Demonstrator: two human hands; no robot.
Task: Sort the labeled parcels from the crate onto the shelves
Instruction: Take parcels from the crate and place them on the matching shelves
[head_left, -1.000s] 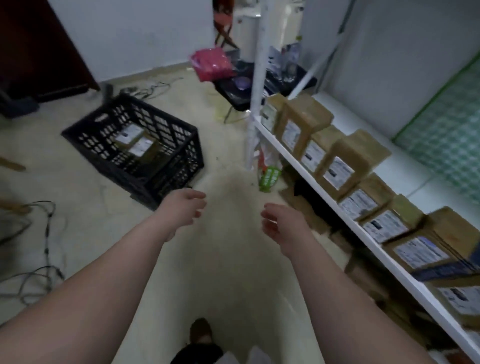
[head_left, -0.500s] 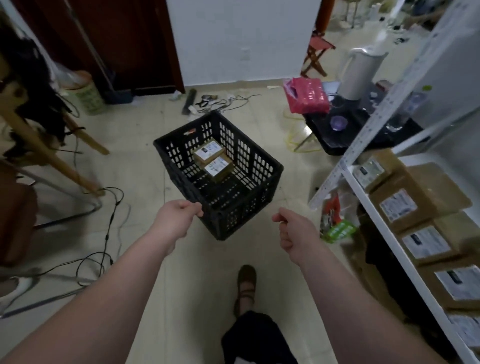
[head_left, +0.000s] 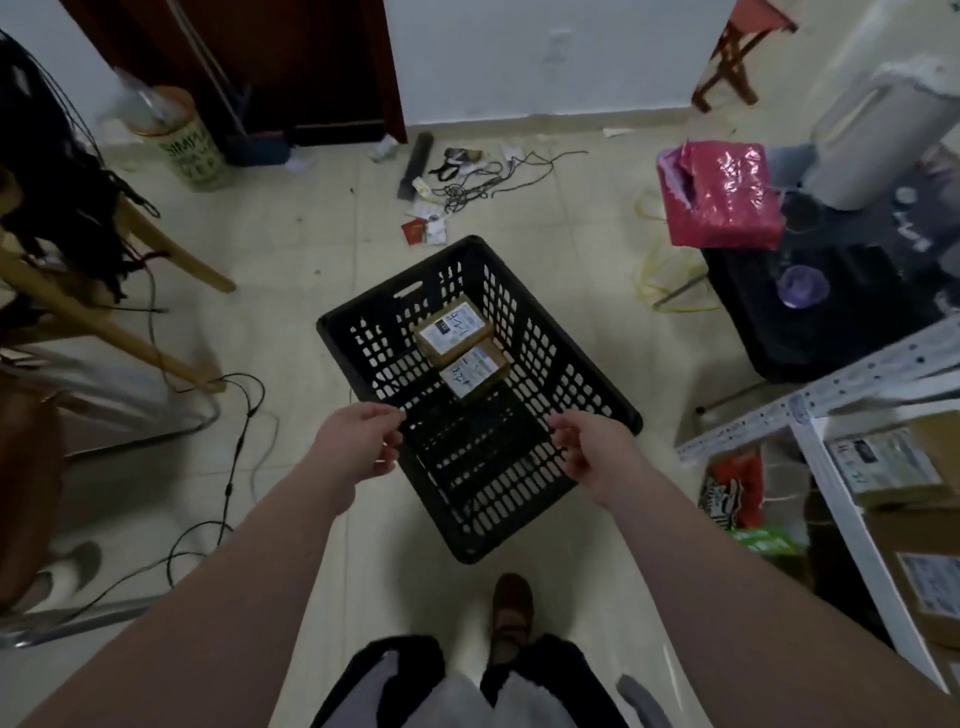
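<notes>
A black slatted crate (head_left: 582, 384) stands on the floor in front of me. Two brown parcels with white labels lie inside it: one (head_left: 453, 328) toward the far side, the other (head_left: 475, 371) just nearer. My left hand (head_left: 358, 444) hovers above the crate's near-left rim, fingers loosely curled, holding nothing. My right hand (head_left: 592, 449) hangs over the near-right part of the crate, fingers relaxed and empty. At the right edge stands the white shelf (head_left: 841, 499), with labeled parcels (head_left: 893, 462) on it.
A low black table (head_left: 841, 322) with a pink bag (head_left: 719, 197) and a white appliance (head_left: 878, 140) stands to the right. Cables (head_left: 488, 176) and litter lie on the floor beyond the crate. Wooden legs (head_left: 119, 332) and wires sit at the left. My foot (head_left: 511, 613) is just before the crate.
My view has swung from the shelf to the crate and I have stepped closer. Both hands have come forward over the crate's near end.
</notes>
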